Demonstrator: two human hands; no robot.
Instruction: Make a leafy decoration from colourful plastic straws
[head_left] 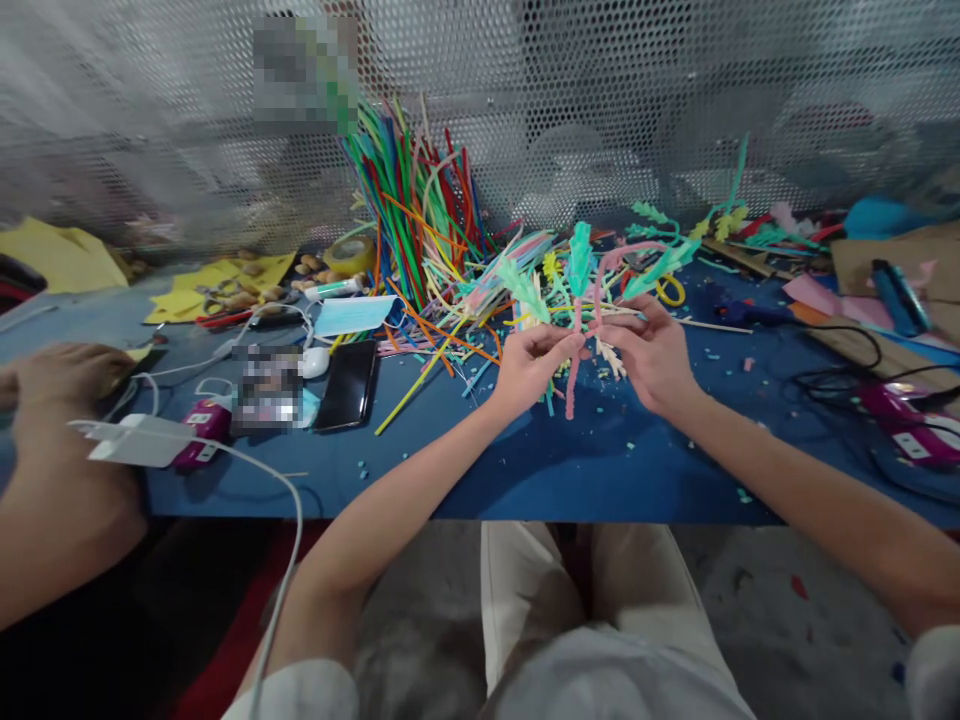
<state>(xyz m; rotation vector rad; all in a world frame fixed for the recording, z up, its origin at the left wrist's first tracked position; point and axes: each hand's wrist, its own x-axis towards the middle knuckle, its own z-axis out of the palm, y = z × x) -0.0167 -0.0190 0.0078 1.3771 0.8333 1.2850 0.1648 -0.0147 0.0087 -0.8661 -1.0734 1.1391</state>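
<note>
Both of my hands meet over the middle of the blue table, closed on a pipe-cleaner figure. My left hand pinches a pink pipe cleaner whose lower end hangs below the fingers. From the opposite side my right hand grips the same piece where the pink stems join. A green leafy tip stands upright above the pinch. A paler green tip leans left, and another green tip spreads right on a curved pink stem. Fingers hide the joint itself.
Behind my hands a bundle of coloured pipe cleaners leans near a perforated metal screen. To the left lie a phone, a face mask and a white charger. Another person's hand rests far left. Cables and a pink power strip lie right.
</note>
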